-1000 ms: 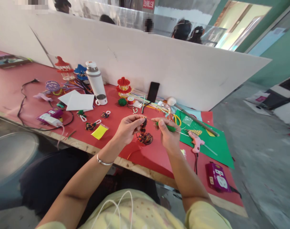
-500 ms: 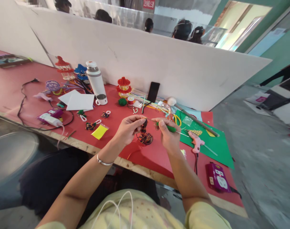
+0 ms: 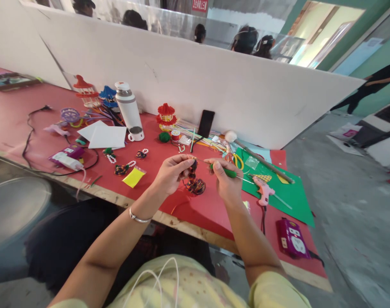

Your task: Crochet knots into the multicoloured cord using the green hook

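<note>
My left hand (image 3: 173, 174) is closed in a pinch on the top of a dark multicoloured yarn piece (image 3: 192, 173). The yarn hangs from the fingertips, and its coiled lower part (image 3: 195, 187) is at the red tabletop. My right hand (image 3: 227, 182) is wrapped round a green-handled tool (image 3: 228, 172), whose thin metal shaft points right, away from the yarn. Between the two hands runs a thin strand (image 3: 201, 161), level with my fingertips. Whether the right fingers pinch that strand is too small to tell.
A pink glue gun (image 3: 264, 191) lies on a green sheet (image 3: 291, 203) at right, above a purple power strip (image 3: 293, 239). Left of the hands are a yellow packet (image 3: 134, 176), small beaded yarn pieces (image 3: 120, 170) and a white thermos (image 3: 128, 107). A phone (image 3: 206, 123) leans on the white partition (image 3: 188, 77).
Both hands, the yarn and the green-handled tool keep almost the same place. At the far right, a person in dark clothes has come further into view.
</note>
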Motion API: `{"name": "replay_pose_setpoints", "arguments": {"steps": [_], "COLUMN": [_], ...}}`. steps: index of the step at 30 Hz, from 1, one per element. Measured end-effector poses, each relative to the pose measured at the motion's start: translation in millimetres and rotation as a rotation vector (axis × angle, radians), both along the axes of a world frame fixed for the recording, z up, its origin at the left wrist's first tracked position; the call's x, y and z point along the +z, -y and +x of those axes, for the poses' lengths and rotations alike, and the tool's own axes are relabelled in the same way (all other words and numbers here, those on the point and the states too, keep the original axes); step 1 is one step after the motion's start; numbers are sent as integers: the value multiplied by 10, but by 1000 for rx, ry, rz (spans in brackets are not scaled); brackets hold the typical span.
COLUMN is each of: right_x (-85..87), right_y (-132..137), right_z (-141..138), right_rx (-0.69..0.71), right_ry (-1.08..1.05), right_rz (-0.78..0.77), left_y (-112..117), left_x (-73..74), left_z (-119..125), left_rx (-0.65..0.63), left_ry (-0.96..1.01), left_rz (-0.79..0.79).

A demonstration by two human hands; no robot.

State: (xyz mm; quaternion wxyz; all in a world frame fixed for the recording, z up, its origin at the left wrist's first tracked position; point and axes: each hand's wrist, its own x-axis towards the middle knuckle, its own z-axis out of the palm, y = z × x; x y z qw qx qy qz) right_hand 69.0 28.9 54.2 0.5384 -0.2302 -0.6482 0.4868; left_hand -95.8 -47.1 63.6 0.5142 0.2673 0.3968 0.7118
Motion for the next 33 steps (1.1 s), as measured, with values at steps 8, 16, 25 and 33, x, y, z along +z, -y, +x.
{"name": "replay_pose_setpoints", "arguments": {"steps": [8, 16, 25, 33], "right_x": [10, 0, 25, 40], "right_y": [10, 3, 21, 43], "right_z": [-14, -6, -9, -4], "right_rx": [23, 50, -18, -19], "right_ry": [-24, -48, -25, -10], "right_rz": [15, 9, 36, 77], "left_y": [12, -2, -3, -12], "left_x": [1, -7, -6, 8], "left_z": [3, -2, -8, -10], "left_rx": [-16, -36, -29, -2], "left_ry": [-2, -5, 27, 35], "left_rz": [4, 9, 7, -11]}}
